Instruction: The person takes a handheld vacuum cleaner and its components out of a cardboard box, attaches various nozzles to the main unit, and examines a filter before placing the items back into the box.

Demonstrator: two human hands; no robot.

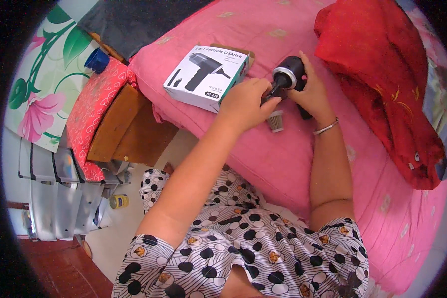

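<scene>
A black handheld vacuum cleaner (289,69) with a silver ring is held over the pink bed. My right hand (313,94) wraps round its body, and its dark handle points down beside the palm. My left hand (246,102) is closed at the front end, its fingers and thumb pinching the black tapered nozzle (281,81). My fingers partly hide the nozzle's tip. Just below my left fingertips a small pleated filter (275,122) rests on the bed. Left of my hands lies a white printed box (203,74) with a picture of the vacuum on it.
The pink bedspread (382,233) spreads under everything. A bunched red cloth (377,64) covers the bed's right side. At left stand a wooden table (124,124) with a red heart-patterned cover, a blue cup (97,60) and a grey rack (59,198). A yellow-labelled jar (119,201) is on the floor.
</scene>
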